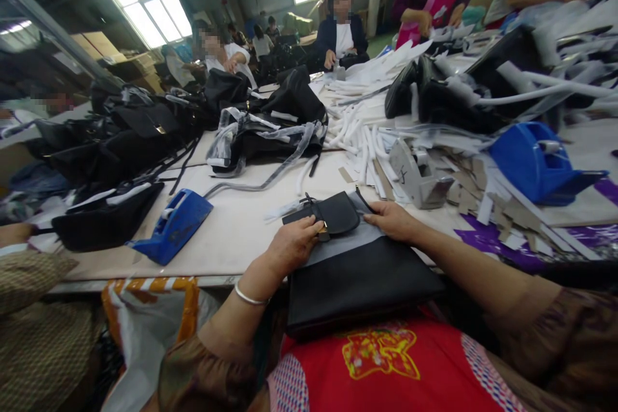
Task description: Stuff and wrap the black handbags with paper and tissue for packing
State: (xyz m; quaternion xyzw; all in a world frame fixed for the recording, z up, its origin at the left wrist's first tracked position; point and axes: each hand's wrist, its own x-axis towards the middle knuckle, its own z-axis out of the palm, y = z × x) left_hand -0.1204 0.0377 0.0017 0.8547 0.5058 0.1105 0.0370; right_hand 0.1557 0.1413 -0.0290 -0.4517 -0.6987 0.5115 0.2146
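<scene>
A black handbag lies flat at the table's near edge, against my red apron. Its small rounded front flap with a metal clasp points away from me. My left hand is closed, its fingers pinching the flap's edge by the clasp. My right hand rests on the bag's far right corner, fingers curled over its grey upper edge. A silver bangle circles my left wrist.
Two blue tape dispensers and a grey one stand on the table. Piles of black bags, white paper rolls and card scraps cover it. Other people work along the far side; a sleeve shows at left.
</scene>
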